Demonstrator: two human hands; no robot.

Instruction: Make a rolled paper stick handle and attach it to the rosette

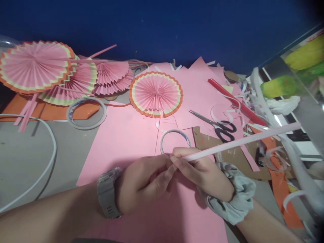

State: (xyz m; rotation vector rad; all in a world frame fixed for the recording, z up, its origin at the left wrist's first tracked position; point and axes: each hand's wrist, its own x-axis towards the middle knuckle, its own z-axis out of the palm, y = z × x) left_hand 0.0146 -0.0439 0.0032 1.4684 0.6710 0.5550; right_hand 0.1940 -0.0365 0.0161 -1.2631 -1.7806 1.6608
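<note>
left hand [144,184] | right hand [204,177] | pinch pink strip [240,141] | end hidden in grip

Stick [240,141] pink. Round fan [155,94] pleated pink with a cream and orange rim. Left of round fan: big fan [34,65], same pleats and rim. Right of it: scissors [217,126] black-handled, rod [235,101] red. Below it: sheet [126,135] pink, watch [107,194] grey, scrunchie [240,199] grey. Behind it: wall [177,27] dark blue.

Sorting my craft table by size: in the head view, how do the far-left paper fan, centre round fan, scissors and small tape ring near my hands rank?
1. far-left paper fan
2. centre round fan
3. scissors, about as long but much slimmer
4. small tape ring, smallest despite lying nearest the camera
</note>
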